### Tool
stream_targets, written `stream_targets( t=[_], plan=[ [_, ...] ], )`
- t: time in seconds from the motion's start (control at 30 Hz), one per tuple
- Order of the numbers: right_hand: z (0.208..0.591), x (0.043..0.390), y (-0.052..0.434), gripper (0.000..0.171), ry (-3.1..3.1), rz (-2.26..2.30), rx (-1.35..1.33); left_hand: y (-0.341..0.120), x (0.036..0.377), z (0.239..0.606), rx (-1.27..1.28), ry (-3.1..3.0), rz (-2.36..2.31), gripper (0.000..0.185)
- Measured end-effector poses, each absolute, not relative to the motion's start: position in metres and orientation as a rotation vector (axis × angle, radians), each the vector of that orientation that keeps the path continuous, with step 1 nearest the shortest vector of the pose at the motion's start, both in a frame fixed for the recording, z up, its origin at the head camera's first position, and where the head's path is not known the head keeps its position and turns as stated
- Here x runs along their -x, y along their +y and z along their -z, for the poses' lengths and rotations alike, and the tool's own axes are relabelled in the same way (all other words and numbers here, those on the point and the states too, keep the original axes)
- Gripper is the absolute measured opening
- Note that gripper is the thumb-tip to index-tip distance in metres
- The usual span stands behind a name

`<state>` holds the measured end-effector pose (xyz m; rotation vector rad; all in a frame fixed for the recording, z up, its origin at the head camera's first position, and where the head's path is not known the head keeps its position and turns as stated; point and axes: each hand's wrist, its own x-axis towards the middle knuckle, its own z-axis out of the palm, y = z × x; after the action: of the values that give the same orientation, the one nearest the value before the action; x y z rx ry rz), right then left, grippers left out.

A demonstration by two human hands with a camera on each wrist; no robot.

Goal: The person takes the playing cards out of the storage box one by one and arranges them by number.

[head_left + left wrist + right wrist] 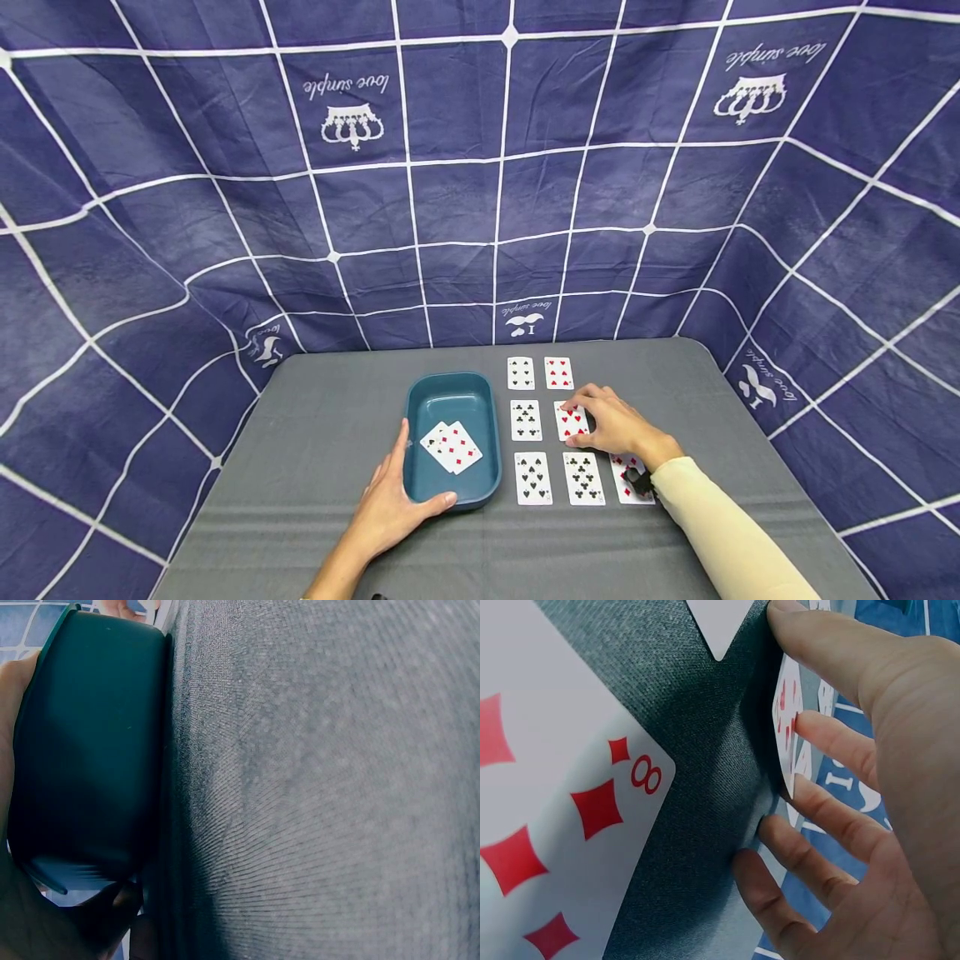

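Already tipped up on one long edge under the right hand (611, 425), pinched between thumb and fingers, the red card (572, 422), just right of the teal tray (420, 400); steadying that tray's near corner, the left hand (397, 504), fingers curled round the rim.

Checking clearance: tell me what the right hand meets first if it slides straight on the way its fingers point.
Probably the black-suited card just left of the red card under the right hand; beyond that, the blue tray.
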<state>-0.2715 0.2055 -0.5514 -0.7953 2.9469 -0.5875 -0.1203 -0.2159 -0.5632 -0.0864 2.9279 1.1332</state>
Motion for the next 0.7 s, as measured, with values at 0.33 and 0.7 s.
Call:
stream_targets(
  t=[0.33, 0.7],
  plan=[
    [0.5526, 0.2714, 0.2051, 0.06, 2.96, 0.557, 0.831, -0.2163, 0.1207, 0.5633, 0.081, 2.928, -1.139, 0.154],
    [0.5529, 0.2708, 0.2045, 0.057, 2.951, 0.527, 0.804, -0.216, 0.1199, 0.5648, 0.069, 2.935, -1.154, 0.152]
  ],
)
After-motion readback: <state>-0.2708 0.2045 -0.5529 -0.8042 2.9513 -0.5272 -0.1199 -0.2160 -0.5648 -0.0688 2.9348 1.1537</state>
